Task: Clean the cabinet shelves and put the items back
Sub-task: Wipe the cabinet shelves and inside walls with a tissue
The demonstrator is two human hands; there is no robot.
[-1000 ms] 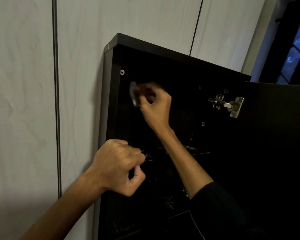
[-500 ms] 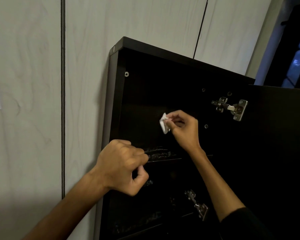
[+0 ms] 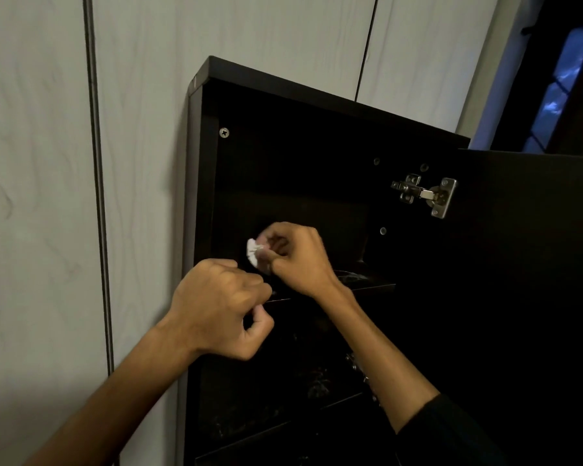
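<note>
- The left hand (image 3: 221,306) was seen nearest the camera, in front of the cabinet (image 3: 283,136) at its left edge, fingers curled into a loose fist; nothing could be made out inside it.
- Just beyond and to the right, the right hand (image 3: 297,255) was held inside the cabinet, its fingers pinched round a small white wad (image 3: 252,252), apparently tissue or cloth.
- The wad lay at the left tip of the right hand, just above the left hand and close to the cabinet's left wall; of the two hands the right was the one on it.
- The wad was held just above the upper shelf (image 3: 367,287), whose front edge ran left to right, so a wipe along it was judged to be the step in hand.
- Lower in the cabinet, dim glinting items were faintly shown; what they were could not be told.
- At the cabinet's upper right a metal hinge (image 3: 424,195) joined the open door (image 3: 535,264).
- Behind the cabinet, pale wood-grain panels (image 3: 37,196) were seen, and a window (image 3: 562,82) far to its upper right.
</note>
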